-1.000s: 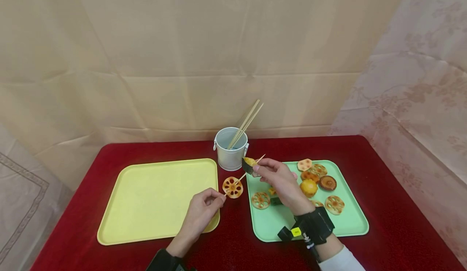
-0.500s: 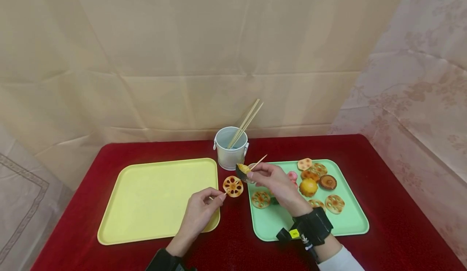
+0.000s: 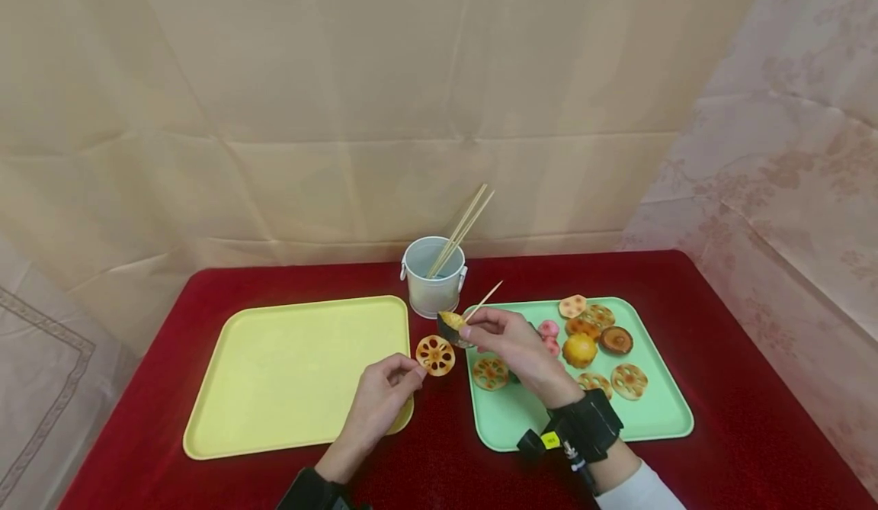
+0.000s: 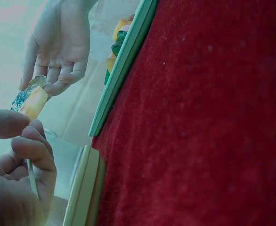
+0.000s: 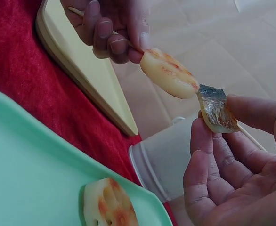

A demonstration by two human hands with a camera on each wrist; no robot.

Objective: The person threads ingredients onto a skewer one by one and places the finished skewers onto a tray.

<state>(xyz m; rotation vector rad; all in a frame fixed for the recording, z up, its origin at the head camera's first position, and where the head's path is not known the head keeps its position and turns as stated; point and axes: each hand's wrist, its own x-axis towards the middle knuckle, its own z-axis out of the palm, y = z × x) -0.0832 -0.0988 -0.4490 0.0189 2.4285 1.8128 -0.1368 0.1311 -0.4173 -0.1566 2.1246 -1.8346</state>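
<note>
In the head view my left hand [image 3: 379, 396] pinches the lower end of a thin wooden skewer [image 3: 484, 301] near the yellow tray's right edge. A browned lotus root slice [image 3: 435, 355] is threaded on it just beyond the fingertips. My right hand [image 3: 516, 348] holds a pumpkin slice [image 3: 450, 326], dark-skinned with yellow flesh, between thumb and fingers. The skewer's tip sticks out past this piece, up and to the right. Seen from the right wrist, the pumpkin slice [image 5: 218, 109] sits right against the edge of the lotus root slice [image 5: 168, 73].
A yellow tray [image 3: 206, 418] lies at left, a green tray [image 3: 665, 418] at right. On the green one are lotus root slices [image 3: 629, 382], a mushroom cap [image 3: 616, 340], pink pieces [image 3: 549, 329] and a yellow round piece [image 3: 579, 350]. Spare skewers stand in a white bucket [image 3: 434, 296] behind.
My right hand has slid the pumpkin slice down the skewer, leftward toward the lotus root slice, so more of the tip shows. My left hand has kept nearly the same place.
</note>
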